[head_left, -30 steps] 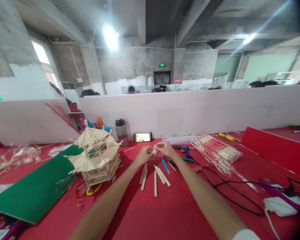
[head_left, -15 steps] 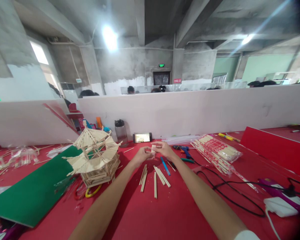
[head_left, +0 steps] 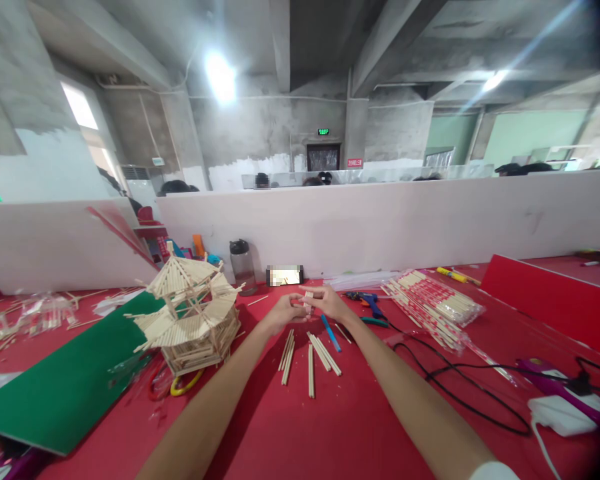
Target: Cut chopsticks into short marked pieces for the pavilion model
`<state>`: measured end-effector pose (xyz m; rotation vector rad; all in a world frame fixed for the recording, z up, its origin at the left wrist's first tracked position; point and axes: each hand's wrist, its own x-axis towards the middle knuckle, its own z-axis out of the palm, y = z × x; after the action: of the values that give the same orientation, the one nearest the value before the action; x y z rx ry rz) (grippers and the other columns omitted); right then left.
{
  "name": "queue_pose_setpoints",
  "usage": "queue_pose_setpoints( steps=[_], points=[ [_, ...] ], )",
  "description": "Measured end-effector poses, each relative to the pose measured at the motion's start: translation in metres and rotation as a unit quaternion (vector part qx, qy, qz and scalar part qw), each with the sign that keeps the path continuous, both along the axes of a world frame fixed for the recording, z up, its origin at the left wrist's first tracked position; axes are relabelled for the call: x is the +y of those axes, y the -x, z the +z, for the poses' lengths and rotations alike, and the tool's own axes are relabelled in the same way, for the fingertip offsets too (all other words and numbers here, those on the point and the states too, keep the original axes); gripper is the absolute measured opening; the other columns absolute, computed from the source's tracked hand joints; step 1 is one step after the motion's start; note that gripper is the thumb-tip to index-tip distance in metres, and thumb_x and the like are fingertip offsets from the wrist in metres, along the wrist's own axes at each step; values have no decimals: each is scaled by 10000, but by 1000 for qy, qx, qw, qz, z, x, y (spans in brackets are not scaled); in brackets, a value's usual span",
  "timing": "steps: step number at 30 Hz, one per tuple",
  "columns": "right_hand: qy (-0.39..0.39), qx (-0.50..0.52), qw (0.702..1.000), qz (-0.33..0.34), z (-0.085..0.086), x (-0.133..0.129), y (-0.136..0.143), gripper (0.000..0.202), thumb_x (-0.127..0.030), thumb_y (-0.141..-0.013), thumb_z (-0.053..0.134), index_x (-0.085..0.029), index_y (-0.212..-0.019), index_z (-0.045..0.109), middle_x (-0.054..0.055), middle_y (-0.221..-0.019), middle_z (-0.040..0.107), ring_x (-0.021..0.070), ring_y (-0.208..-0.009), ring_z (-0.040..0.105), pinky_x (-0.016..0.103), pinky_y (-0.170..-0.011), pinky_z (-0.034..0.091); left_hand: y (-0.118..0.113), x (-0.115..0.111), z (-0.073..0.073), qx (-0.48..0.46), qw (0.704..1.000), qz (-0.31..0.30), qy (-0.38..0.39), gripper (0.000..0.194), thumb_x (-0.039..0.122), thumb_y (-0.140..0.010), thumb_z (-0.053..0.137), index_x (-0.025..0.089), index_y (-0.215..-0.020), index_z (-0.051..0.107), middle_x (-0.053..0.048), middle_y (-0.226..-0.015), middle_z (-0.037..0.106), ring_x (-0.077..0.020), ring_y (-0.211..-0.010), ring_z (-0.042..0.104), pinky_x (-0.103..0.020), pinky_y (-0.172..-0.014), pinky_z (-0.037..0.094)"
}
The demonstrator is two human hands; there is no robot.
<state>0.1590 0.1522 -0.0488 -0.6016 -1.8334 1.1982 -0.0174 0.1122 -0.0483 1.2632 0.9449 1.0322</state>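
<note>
Between my two hands is a small bundle of short pale sticks (head_left: 308, 301). My left hand (head_left: 286, 311) pinches it from the left, and my right hand (head_left: 331, 303) has its fingers on it from the right. Several loose wooden sticks (head_left: 311, 371) lie in small groups on the red table (head_left: 300, 433) below my hands. A blue stick (head_left: 331, 333) rests by my right wrist. To the left stands a pavilion-like model (head_left: 193, 320) made of pale sticks, with a tiered roof.
A green board (head_left: 65, 380) lies left, near yellow-handled scissors (head_left: 187, 385). Behind are a bottle (head_left: 243, 268) and a phone (head_left: 285, 275). At right are a glue gun (head_left: 373, 304), packed sticks (head_left: 430, 303), black cables (head_left: 475, 393) and a white plug (head_left: 563, 413).
The small bundle has tilted slightly between my fingers, and my right fingers have shifted slightly over it. Everything on the table stays where it was.
</note>
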Motion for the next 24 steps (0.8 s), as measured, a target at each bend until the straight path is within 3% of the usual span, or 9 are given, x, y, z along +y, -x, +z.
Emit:
queue_pose_setpoints(
  steps=[7,14,18,21,24],
  points=[
    [-13,5,1000,7,-1,1,-1,603,-460,-770,690,-121,-1264,620,36,-756,727,162,-654,637,309,-692,508,1,-3,6,2,1000,-6,10,547,257,-580,893,121,-993,561,-75,-818,723,-149,-688,703,-282,-719,580],
    [15,14,1000,-3,6,4,-14,566,-400,-757,713,-131,-1249,637,24,-757,715,136,-642,590,263,-647,464,-1,-6,13,26,997,-54,-52,551,478,-761,735,164,-1160,523,-105,-936,710,-194,-778,716,-351,-752,570],
    [17,18,1000,-15,12,5,-19,564,-401,-742,733,-144,-1238,648,17,-763,716,138,-643,589,271,-669,465,-2,-8,17,82,984,-84,-131,727,420,-721,782,168,-1308,437,-78,-907,697,-191,-786,692,-328,-739,538],
    [22,35,999,-13,16,4,-20,568,-404,-738,737,-156,-1242,647,9,-772,713,139,-664,595,277,-699,472,-4,-10,16,151,965,-52,-210,853,371,-686,809,172,-1386,365,-32,-838,677,-172,-758,658,-285,-705,501],
    [24,43,999,-5,18,2,-18,571,-404,-744,732,-169,-1256,637,-3,-773,705,132,-667,591,276,-709,474,-6,-11,13,195,945,-11,-263,832,380,-720,773,169,-1402,346,2,-755,660,-155,-681,627,-267,-658,472]
  ],
)
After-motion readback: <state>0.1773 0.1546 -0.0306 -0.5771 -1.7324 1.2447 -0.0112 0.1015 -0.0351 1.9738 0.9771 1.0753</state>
